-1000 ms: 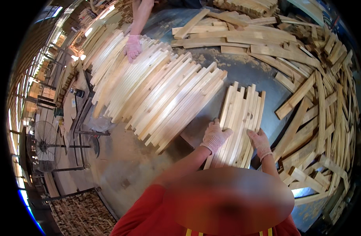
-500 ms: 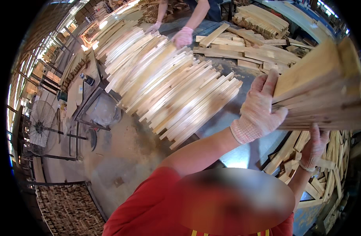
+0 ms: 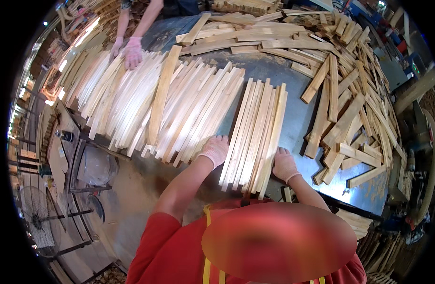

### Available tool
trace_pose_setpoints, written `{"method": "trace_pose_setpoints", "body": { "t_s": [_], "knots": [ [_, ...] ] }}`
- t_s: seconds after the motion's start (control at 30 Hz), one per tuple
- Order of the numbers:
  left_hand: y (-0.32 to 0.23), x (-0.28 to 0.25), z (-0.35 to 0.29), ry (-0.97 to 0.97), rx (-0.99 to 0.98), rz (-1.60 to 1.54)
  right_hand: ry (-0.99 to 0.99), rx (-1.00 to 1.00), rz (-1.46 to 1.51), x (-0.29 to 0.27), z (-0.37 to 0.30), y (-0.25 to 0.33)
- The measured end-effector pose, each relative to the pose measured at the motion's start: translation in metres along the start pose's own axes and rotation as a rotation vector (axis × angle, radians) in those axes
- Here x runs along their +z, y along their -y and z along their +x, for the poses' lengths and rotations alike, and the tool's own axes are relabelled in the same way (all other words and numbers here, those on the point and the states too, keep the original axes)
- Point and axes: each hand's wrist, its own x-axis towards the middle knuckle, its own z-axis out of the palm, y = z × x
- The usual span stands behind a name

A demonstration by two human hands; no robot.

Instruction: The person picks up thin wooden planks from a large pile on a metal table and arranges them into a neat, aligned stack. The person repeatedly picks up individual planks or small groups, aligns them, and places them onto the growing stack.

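Note:
A small bundle of pale wooden slats [image 3: 253,135] lies side by side on the metal table, its near ends by the table's front edge. My left hand [image 3: 216,150], in a whitish knit glove, is closed against the bundle's left side. Against its right side my right hand [image 3: 284,164], gloved alike, presses with bent fingers, so the slats sit between both hands. To the left is a long row of slats [image 3: 194,111], a narrow gap away from the bundle at its far end. One wider board [image 3: 164,94] lies on top of that row.
Across the table, a co-worker's gloved hands [image 3: 132,53] rest on the row's far end. Loose boards [image 3: 343,118] are heaped at the right and back of the metal table [image 3: 293,113]. A caged fan [image 3: 40,217] and a side bench [image 3: 75,156] stand at the left.
The slats I held raised at the right in both hands now lie on the table in front of me. My view has turned rightward. A board now lies across the row.

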Motion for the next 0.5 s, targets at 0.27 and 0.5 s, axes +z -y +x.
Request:
{"method": "trace_pose_setpoints", "body": {
  "t_s": [0.27, 0.5],
  "knots": [
    [0.0, -0.029, 0.002, -0.026, -0.354, -1.007, 0.29, 0.539, 1.161, -0.065, 0.027, -0.011],
    [-0.041, -0.02, 0.033, -0.174, -0.647, -0.895, 0.357, 0.449, 1.181, -0.014, 0.063, -0.005]
  ]
}}
